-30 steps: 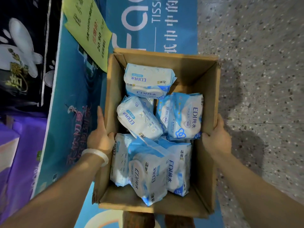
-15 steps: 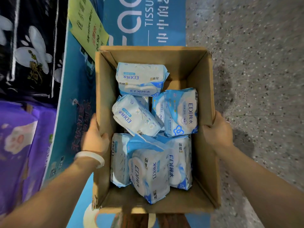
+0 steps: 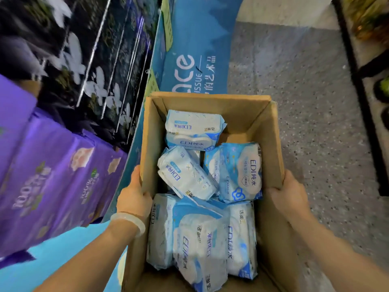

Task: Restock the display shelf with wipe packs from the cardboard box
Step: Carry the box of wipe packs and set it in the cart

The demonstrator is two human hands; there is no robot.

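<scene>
Cardboard box [image 3: 242, 106], long axis near-to-far: we grip its side walls, left hand [image 3: 134, 194] and right hand [image 3: 288, 197] curled over rims; wipe packs [image 3: 187, 178] between, equally near.

You hold the cardboard box [image 3: 261, 114] between both hands, open side up: your left hand [image 3: 134, 199] grips its left wall, your right hand [image 3: 288, 199] its right wall. Inside lie several wipe packs [image 3: 240, 171]. One lies crosswise toward the far end, two sit side by side in the middle, and three lie side by side at the near end, the middle one overlapping its neighbours. To the left of the box stands the display stand [image 3: 193, 66], with stacked tissue packages [image 3: 63, 165] on it. To the right and beyond the box lies the floor [image 3: 305, 85], and a rack [image 3: 366, 60] stands at its far right.
</scene>
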